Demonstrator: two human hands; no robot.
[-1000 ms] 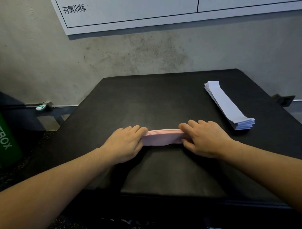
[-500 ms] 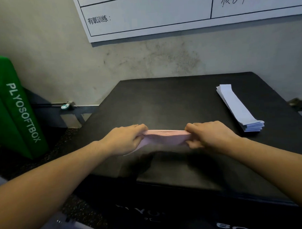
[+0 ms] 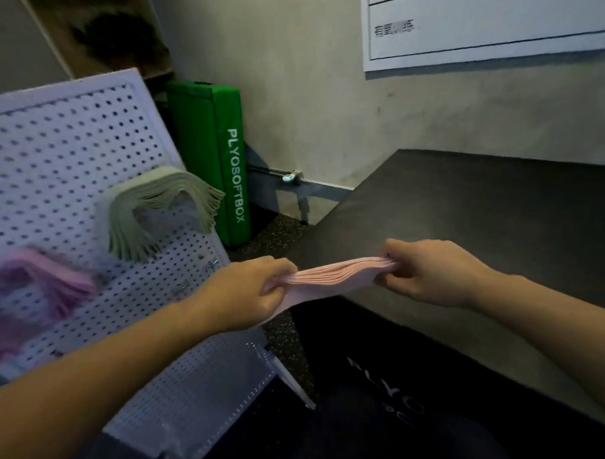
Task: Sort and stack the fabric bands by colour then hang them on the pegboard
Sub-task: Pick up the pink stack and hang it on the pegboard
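Head view: a stack of pink fabric bands [image 3: 337,274] is stretched flat between two hands at the centre of the frame, held in the air over the left edge of a black padded box [image 3: 482,216]. The left hand [image 3: 248,293] grips one end with its fingers curled round the stack; the right hand [image 3: 429,271] pinches the other end between thumb and fingers. Both forearms reach in from the bottom corners, knuckles turned up.

In the left half of the frame a white pegboard [image 3: 51,142] leans back. A bundle of pale green bands [image 3: 156,207] hangs draped on it, ends fanning downward. Lower left, blurred, hangs a bundle of pink and purple bands [image 3: 32,283].

Behind the pegboard, upper centre, a green padded box [image 3: 206,157] stands upright against the grey wall, with "PLYOSOFTBOX" printed in white down its side. The front face of the black box, lower centre, carries faint lettering that begins "PLYO"; the remainder is too dark to read. At upper right a white board [image 3: 492,20] on the wall bears ruled lines and blurred Chinese characters.
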